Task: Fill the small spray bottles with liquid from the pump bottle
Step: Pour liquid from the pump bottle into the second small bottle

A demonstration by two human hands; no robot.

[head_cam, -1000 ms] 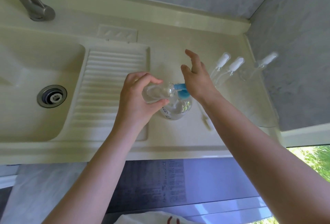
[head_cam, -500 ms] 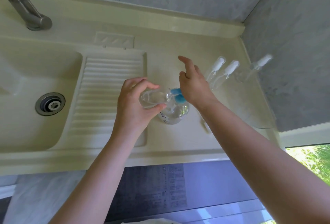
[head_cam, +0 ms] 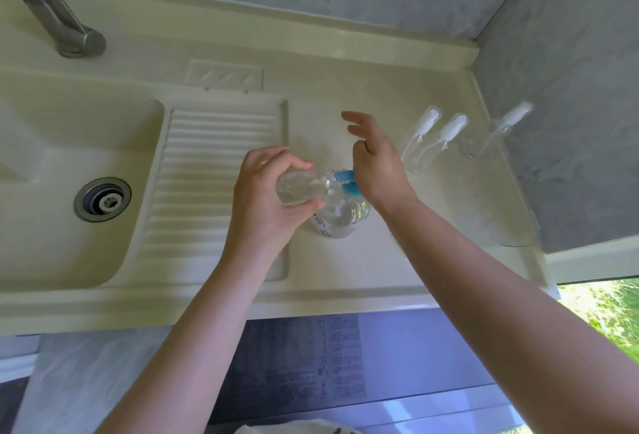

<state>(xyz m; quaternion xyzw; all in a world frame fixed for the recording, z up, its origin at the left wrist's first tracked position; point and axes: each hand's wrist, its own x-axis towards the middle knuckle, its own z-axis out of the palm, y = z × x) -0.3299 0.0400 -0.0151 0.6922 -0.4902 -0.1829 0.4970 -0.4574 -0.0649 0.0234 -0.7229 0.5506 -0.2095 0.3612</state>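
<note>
Sink basin [head_cam: 52, 191] with a round drain [head_cam: 102, 199] fills the left end of the worktop [head_cam: 380, 278], a grey tap [head_cam: 58, 29] behind it. Next comes the ribbed draining board [head_cam: 207, 170]. The left hand [head_cam: 266, 202] grips a small clear bottle [head_cam: 301, 186], tipped sideways against the blue pump [head_cam: 345, 182]. The right hand [head_cam: 377, 164] presses that pump, fingers spread loosely. The pump bottle [head_cam: 340, 219] stands mid-worktop. Three capped spray bottles [head_cam: 439, 136] wait near the right back corner.
</note>
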